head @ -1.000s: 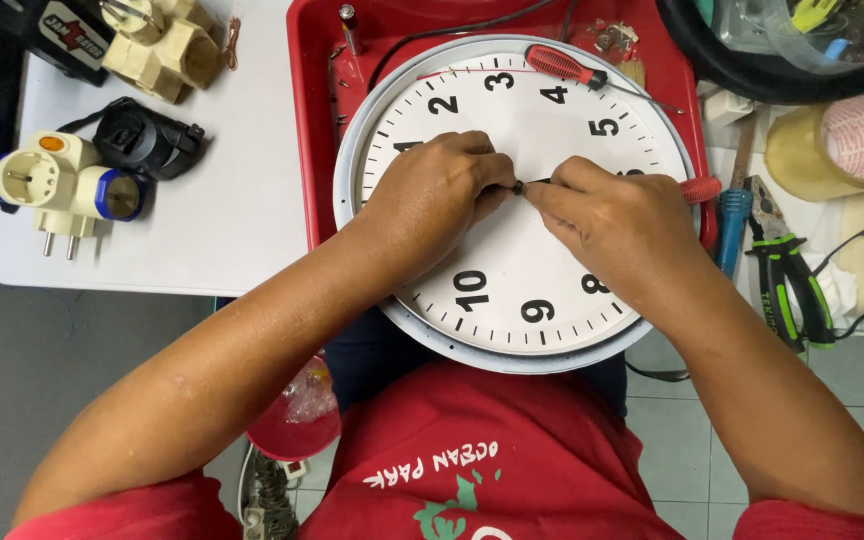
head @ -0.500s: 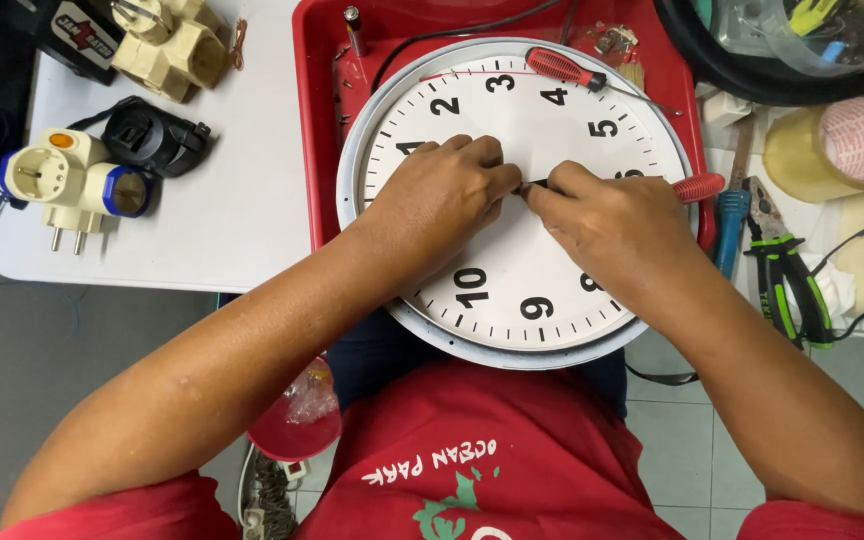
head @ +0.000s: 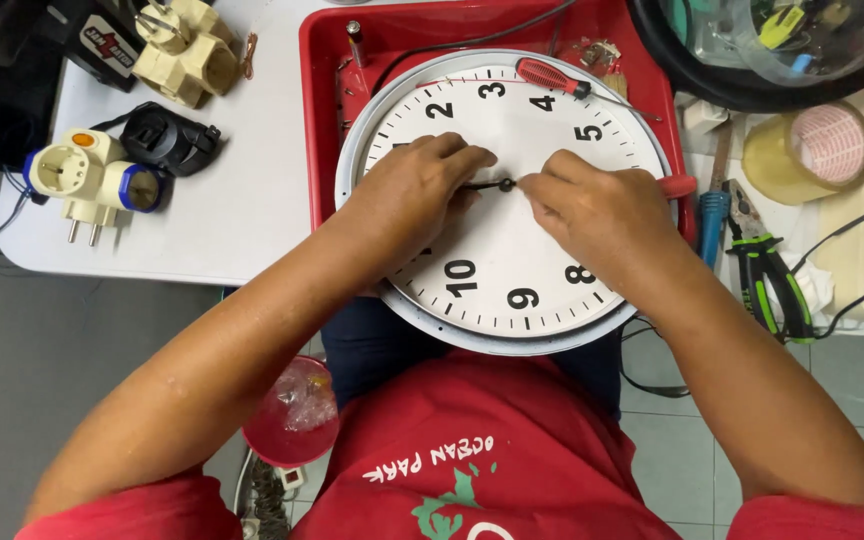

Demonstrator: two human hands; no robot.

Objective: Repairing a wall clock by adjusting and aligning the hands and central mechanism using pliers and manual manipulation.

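The clock [head: 500, 200], a round white wall clock with black numerals, lies face up with no cover over the dial, so I can reach its hands directly. Its far half rests in the red tray [head: 324, 120] and its near edge overhangs toward my lap, which brings the centre close to me. At the centre sits the black hub [head: 506, 185] with a short dark clock hand running left from it. My left hand [head: 414, 190] lies on the dial, fingers curled and pinched on that dark hand to steady it. My right hand [head: 592, 205] meets it from the other side, fingertips closed at the hub; what they grip is too small to tell. A red-handled screwdriver [head: 550, 76] lies across the upper dial, within reach. Right of the tray lie green-handled pliers [head: 764, 262] and a roll of tape [head: 812, 150]. On the white table [head: 242, 200], left of the tray, sit plug adapters [head: 92, 180], well apart from the work.
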